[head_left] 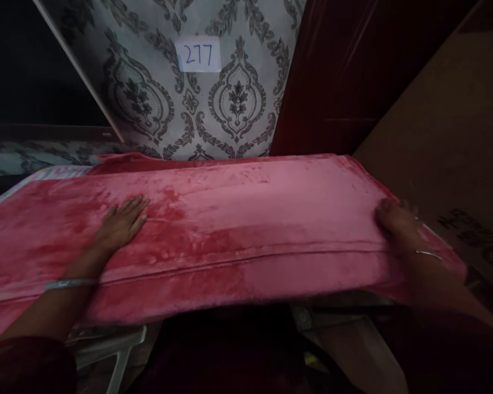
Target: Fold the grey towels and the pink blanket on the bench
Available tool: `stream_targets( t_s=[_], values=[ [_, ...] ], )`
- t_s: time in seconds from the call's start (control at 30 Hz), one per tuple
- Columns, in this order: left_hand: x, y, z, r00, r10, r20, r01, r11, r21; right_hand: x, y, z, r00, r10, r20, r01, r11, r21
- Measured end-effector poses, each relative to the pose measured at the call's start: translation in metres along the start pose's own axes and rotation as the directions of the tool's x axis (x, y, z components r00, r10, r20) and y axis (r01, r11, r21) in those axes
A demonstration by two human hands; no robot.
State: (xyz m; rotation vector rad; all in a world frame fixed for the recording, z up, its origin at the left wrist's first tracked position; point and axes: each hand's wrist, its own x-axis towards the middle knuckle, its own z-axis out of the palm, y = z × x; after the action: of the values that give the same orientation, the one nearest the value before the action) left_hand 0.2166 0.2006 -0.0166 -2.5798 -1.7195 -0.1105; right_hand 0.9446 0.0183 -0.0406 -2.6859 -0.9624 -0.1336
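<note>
A folded pink-red plush blanket [271,208] lies spread in a long band in front of me, with darker and lighter patches in its pile and a seam along the near side. My left hand [123,223] rests flat on the left part of it, fingers stretched out and holding nothing. At the blanket's right edge is my right hand [398,221], smeared by motion. Its fingers are partly hidden, so whether they grip the edge is unclear. Both wrists carry a bangle.
Behind the blanket stands a patterned wall [189,101] with a paper [199,54] marked 277. A dark screen [36,71] is at upper left. A dark red glossy panel [332,71] and a cardboard box [447,126] stand at right. A pale frame [119,350] shows below.
</note>
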Motion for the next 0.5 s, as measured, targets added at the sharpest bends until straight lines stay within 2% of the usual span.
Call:
stream_targets(
  t_s=[0.07, 0.13, 0.17, 0.23, 0.3, 0.37, 0.4, 0.43, 0.5],
  values=[
    [0.000, 0.000, -0.003, 1.000, 0.023, 0.000, -0.023, 1.000, -0.005, -0.028, -0.053, -0.009, 0.993, -0.114, -0.033, 0.115, 0.993, 0.031],
    [0.001, 0.004, -0.010, 0.999, 0.027, 0.025, -0.027, 0.999, -0.020, -0.066, -0.113, -0.010, 0.954, -0.300, -0.014, 0.300, 0.951, 0.068],
    [0.002, 0.009, -0.015, 0.999, 0.016, 0.037, -0.015, 1.000, -0.024, -0.089, -0.144, -0.009, 0.878, -0.479, -0.010, 0.477, 0.871, 0.122],
    [0.001, 0.027, -0.023, 1.000, 0.001, 0.018, -0.001, 1.000, -0.021, -0.143, -0.202, -0.006, 0.668, -0.744, -0.011, 0.729, 0.651, 0.212],
    [-0.002, 0.052, -0.025, 0.997, 0.047, -0.057, -0.047, 0.999, -0.006, -0.199, -0.252, -0.003, 0.471, -0.882, 0.021, 0.843, 0.457, 0.283],
    [-0.008, 0.080, -0.018, 0.981, 0.168, -0.097, -0.168, 0.986, 0.006, -0.247, -0.287, 0.002, 0.303, -0.951, 0.058, 0.896, 0.306, 0.323],
    [-0.012, 0.092, -0.011, 0.969, 0.229, -0.087, -0.230, 0.973, 0.006, -0.265, -0.298, 0.005, 0.238, -0.968, 0.075, 0.910, 0.249, 0.330],
    [-0.016, 0.102, -0.003, 0.959, 0.276, -0.068, -0.277, 0.961, 0.002, -0.277, -0.305, 0.009, 0.199, -0.975, 0.099, 0.916, 0.221, 0.334],
    [-0.023, 0.113, 0.014, 0.946, 0.322, -0.040, -0.322, 0.947, -0.004, -0.284, -0.304, 0.016, 0.170, -0.978, 0.124, 0.924, 0.202, 0.325]
  ],
)
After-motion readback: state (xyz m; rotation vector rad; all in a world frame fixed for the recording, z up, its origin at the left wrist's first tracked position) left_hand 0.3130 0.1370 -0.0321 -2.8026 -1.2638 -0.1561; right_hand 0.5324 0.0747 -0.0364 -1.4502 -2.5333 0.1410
